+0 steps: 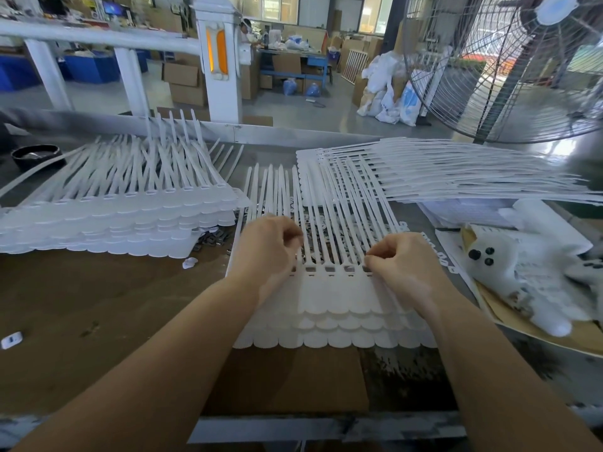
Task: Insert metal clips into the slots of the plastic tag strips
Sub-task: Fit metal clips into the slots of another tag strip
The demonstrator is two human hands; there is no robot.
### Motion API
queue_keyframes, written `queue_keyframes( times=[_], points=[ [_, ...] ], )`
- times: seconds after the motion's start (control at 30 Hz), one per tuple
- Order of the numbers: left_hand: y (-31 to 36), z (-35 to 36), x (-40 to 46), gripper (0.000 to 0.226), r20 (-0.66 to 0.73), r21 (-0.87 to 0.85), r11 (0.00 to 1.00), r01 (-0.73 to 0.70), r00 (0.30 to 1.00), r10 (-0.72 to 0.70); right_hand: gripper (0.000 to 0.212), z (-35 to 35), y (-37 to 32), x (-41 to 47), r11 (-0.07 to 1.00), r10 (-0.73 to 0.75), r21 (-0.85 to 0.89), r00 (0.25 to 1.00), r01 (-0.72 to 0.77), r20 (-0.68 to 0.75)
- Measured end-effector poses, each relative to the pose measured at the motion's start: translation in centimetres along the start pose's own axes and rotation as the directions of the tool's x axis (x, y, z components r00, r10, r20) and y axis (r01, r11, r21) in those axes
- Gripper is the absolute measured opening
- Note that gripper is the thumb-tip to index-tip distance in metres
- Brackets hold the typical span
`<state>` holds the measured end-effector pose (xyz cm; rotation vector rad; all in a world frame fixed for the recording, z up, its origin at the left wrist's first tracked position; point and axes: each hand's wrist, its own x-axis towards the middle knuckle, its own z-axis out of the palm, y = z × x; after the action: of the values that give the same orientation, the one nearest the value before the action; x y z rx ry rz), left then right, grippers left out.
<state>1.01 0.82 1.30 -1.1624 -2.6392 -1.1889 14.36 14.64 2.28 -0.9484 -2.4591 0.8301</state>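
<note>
A brown worktable [98, 305] stands in a warehouse, cardboard boxes [184, 83] and a big cage fan [509, 66] beyond it. Near its front edge lies a stack of white tag strips [339, 298]. Both hands rest on it, fingers curled at the slot row: left hand [267, 249], right hand [401, 262] pinching something small, I cannot tell what. Dark metal clips [212, 238] lie beside a taller stack [124, 210] at the left.

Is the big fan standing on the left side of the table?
No, the fan stands at the far right, behind the right-hand pile of white strips.
</note>
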Motion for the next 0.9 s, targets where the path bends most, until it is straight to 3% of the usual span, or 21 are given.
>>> queue_keyframes(
  times=[0.13,0.23,0.33,0.57,0.9],
  points=[
    [-2.2,-1.8,0.5,0.022,-0.110,0.252,0.963,0.099,0.991,-0.073,0.005,0.2,0.1,0.2,1.000,-0.004,-0.005,1.000,0.004,-0.003],
    [-3.0,-2.5,0.2,0.027,-0.057,0.488,0.864,0.126,0.992,-0.113,0.006,0.3,0.0,0.2,1.000,0.001,-0.024,1.000,-0.001,0.003],
    [-2.8,-2.9,-0.2,0.025,0.009,0.615,0.780,0.114,0.988,-0.151,0.008,0.3,0.0,0.1,0.999,-0.006,-0.054,1.000,0.007,0.014],
    [-3.1,-3.0,0.1,0.027,0.036,0.660,0.743,0.112,0.983,-0.180,0.008,0.1,-0.1,-0.1,0.999,-0.033,-0.039,0.998,0.035,0.047],
    [-4.1,-3.9,1.7,0.026,-0.036,0.595,0.788,0.158,0.985,-0.170,0.008,0.1,-0.1,-0.2,0.999,-0.032,-0.034,0.998,0.034,0.048]
  ],
)
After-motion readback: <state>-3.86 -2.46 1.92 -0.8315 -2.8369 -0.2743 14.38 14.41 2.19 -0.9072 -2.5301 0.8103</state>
